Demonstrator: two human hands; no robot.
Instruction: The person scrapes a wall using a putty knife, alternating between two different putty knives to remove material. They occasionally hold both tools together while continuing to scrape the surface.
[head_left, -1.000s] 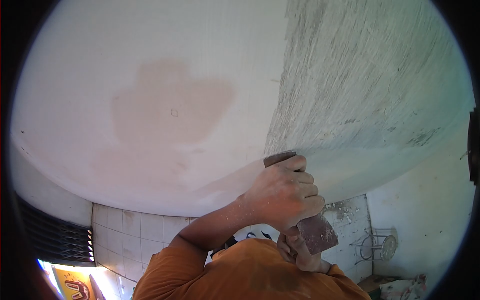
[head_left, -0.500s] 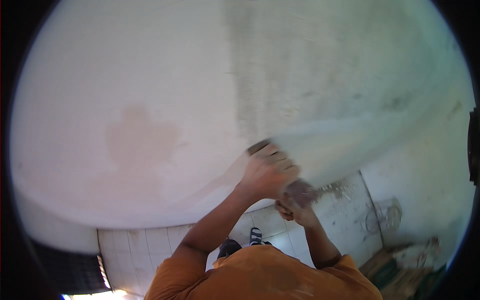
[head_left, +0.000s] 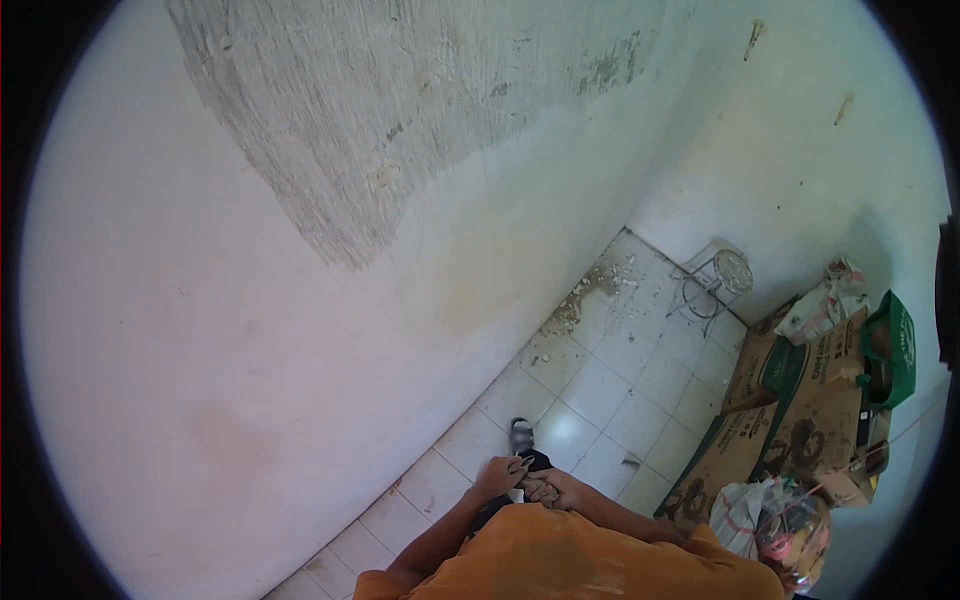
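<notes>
My left hand (head_left: 500, 475) and my right hand (head_left: 556, 490) are low and pressed together just in front of my orange shirt (head_left: 560, 560). Something small and pale shows between them, too small to name. The brown block from before is not visible. The hands are well away from the white wall (head_left: 200, 350), which has a grey scraped patch (head_left: 330, 120) high up. My sandalled foot (head_left: 520, 435) stands on the tile floor (head_left: 610, 390) just beyond the hands.
Plaster debris (head_left: 590, 295) lies along the wall's base near the corner. A small metal stool (head_left: 715, 275) stands in the corner. Cardboard boxes (head_left: 810, 400), a green bag (head_left: 895, 345) and a plastic bag (head_left: 775, 520) crowd the right side.
Both hands have dropped from the wall, where they pressed a brown block, down to my waist. My view has swung down and to the right, showing the floor and the corner.
</notes>
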